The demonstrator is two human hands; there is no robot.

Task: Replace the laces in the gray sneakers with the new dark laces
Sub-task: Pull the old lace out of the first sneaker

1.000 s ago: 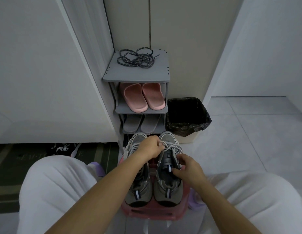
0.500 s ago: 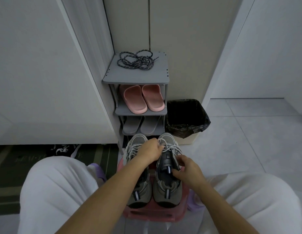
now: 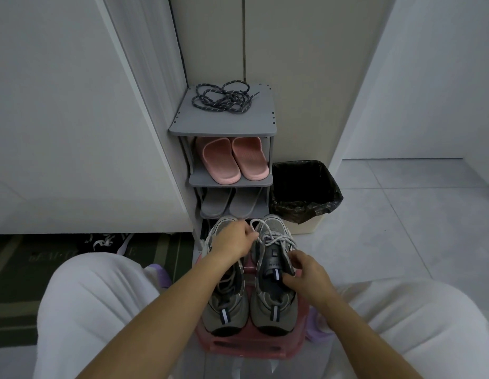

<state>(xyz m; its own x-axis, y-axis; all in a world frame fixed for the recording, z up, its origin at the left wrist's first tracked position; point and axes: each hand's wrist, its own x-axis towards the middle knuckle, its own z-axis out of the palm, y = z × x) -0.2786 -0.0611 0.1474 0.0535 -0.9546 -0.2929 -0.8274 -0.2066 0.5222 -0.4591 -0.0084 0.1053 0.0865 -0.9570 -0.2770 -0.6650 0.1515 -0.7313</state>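
Two gray sneakers stand side by side on a pink stool (image 3: 249,348) between my knees, toes pointing away. The right sneaker (image 3: 273,305) still carries its light gray lace (image 3: 273,239), loosened over the tongue. My left hand (image 3: 232,239) pinches a loop of that lace near the toe end. My right hand (image 3: 306,274) grips the right sneaker's side by the collar. My left forearm covers part of the left sneaker (image 3: 224,310). The new dark laces (image 3: 224,98) lie in a tangle on top of the gray shoe rack (image 3: 224,127).
The rack's lower shelves hold pink slippers (image 3: 232,160) and gray slippers (image 3: 229,203). A bin with a black liner (image 3: 303,190) stands right of the rack. A dark mat (image 3: 46,266) lies at left, pale floor tiles at right.
My left hand has drawn the light lace loop up and leftward, loosening it. My right hand slid slightly down the sneaker's side. The view dipped a little.
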